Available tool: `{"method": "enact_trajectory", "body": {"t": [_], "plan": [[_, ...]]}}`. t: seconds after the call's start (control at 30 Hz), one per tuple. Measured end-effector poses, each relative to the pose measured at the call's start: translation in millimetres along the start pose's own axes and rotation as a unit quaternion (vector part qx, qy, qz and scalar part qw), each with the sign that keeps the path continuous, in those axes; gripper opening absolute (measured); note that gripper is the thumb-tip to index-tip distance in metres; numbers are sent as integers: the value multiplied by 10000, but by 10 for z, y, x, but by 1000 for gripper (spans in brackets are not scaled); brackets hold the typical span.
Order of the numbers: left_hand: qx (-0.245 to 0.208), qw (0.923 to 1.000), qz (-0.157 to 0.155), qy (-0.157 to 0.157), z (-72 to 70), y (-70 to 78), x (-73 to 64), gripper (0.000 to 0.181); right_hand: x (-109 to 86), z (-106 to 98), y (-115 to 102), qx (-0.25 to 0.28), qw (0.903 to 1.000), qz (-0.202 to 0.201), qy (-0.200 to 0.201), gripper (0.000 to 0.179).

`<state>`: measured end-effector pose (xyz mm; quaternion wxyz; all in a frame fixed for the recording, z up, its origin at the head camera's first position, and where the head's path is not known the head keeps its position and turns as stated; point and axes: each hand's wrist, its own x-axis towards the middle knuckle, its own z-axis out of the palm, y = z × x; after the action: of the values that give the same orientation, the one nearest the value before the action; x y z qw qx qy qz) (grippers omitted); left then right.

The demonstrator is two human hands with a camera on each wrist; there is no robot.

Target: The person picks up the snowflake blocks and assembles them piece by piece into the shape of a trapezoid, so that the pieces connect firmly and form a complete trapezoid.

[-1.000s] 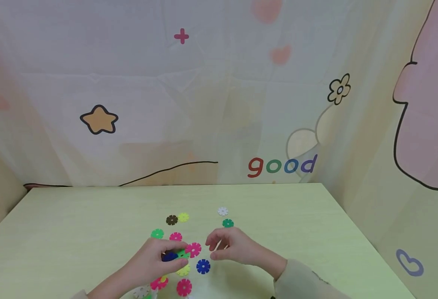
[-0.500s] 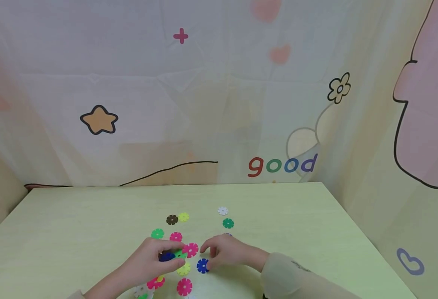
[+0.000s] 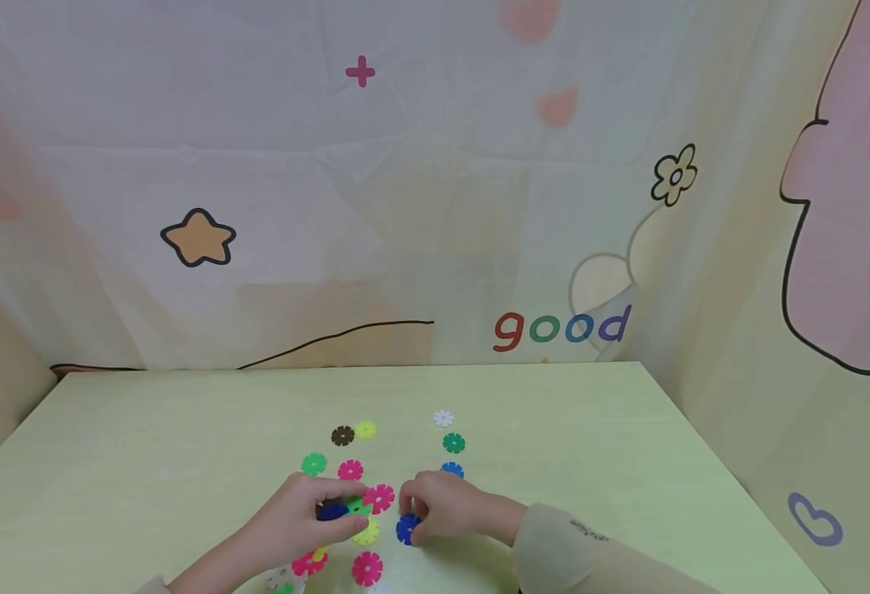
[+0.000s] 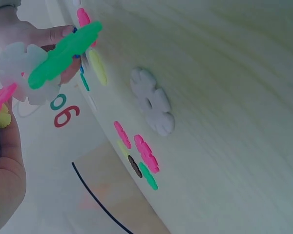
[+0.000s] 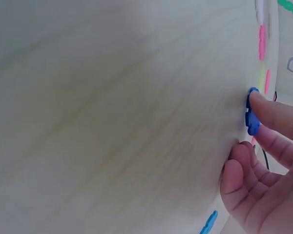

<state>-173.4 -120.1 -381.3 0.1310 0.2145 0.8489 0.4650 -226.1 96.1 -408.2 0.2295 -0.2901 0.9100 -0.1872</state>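
One dark-blue disc (image 3: 406,530) is pinched by the right hand (image 3: 445,503), near the table (image 3: 590,462); one cluster of joined discs (image 3: 379,498), partly covered and not countable, is grasped by the left hand (image 3: 304,520). Close by, one near pink disc (image 3: 367,568) is shown whole, one near yellow disc (image 3: 368,533) partly hidden, one near white disc (image 3: 380,591) cut off below. Farther out are seen one pink disc (image 3: 350,469), green disc (image 3: 313,464), brown disc (image 3: 342,436), yellow disc (image 3: 365,430), white disc (image 3: 444,417), teal disc (image 3: 453,443) and, half hidden, light-blue disc (image 3: 453,470).

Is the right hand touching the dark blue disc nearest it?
Touching: the right wrist view shows a fingertip of the right hand lying against the dark blue disc.
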Motion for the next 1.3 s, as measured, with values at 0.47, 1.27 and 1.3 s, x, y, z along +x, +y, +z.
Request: {"method": "enact_trajectory", "body": {"t": [0.47, 1.27, 1.3], "plan": [[-90, 10000, -33, 0, 3, -16, -14, 41, -201, -64, 178, 1128, 9927, -182, 382, 15], [219, 9997, -16, 98, 51, 51, -6, 44, -509, -422, 65, 3705, 9225, -572, 917, 14], [260, 9996, -1, 106, 53, 54, -5, 44, -511, -419, 46, 3760, 9206, -551, 899, 15]]}}
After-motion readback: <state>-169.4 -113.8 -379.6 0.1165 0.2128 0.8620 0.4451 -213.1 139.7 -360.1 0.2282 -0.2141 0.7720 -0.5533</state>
